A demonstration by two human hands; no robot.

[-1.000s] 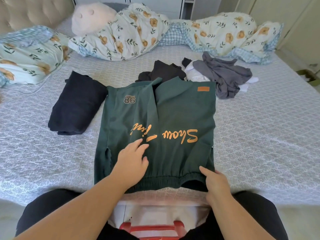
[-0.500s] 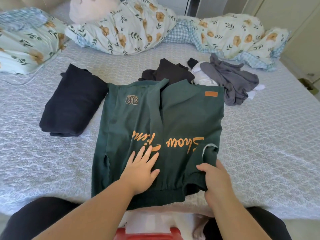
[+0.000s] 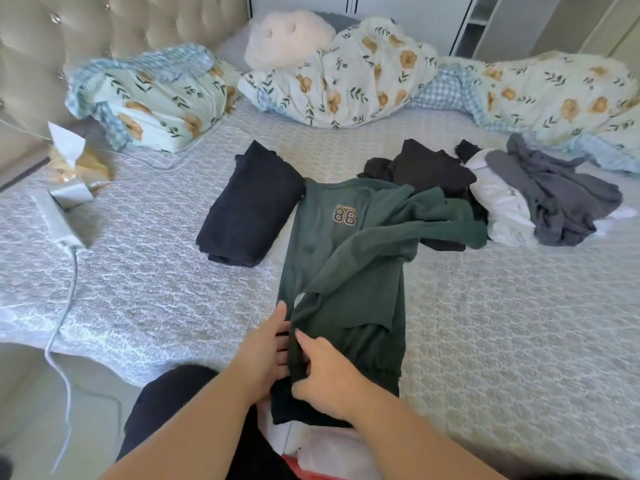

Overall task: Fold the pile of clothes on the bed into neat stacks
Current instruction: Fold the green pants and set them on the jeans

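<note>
Gripping the folded-over edge of the green sweatshirt (image 3: 349,271) low in the frame's center, my right hand (image 3: 329,375) has fingers curled into the fabric. My left hand (image 3: 266,355) lies flat against the same hem, fingers straight. The sweatshirt rests on the bed (image 3: 502,341), its "86" print up. A folded navy garment (image 3: 249,209) sits just left of it; unfolded dark and grey clothes (image 3: 519,199) are heaped at upper right.

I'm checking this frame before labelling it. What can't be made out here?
Head view:
- Left hand: fingertips hidden under the green sweatshirt.
- Sweatshirt's lettering: covered by its folded-over side.
- Unfolded pile: garments overlap, count unclear.
- Bedside items: blurred.
- Red object: cut off by the bottom edge.
</note>
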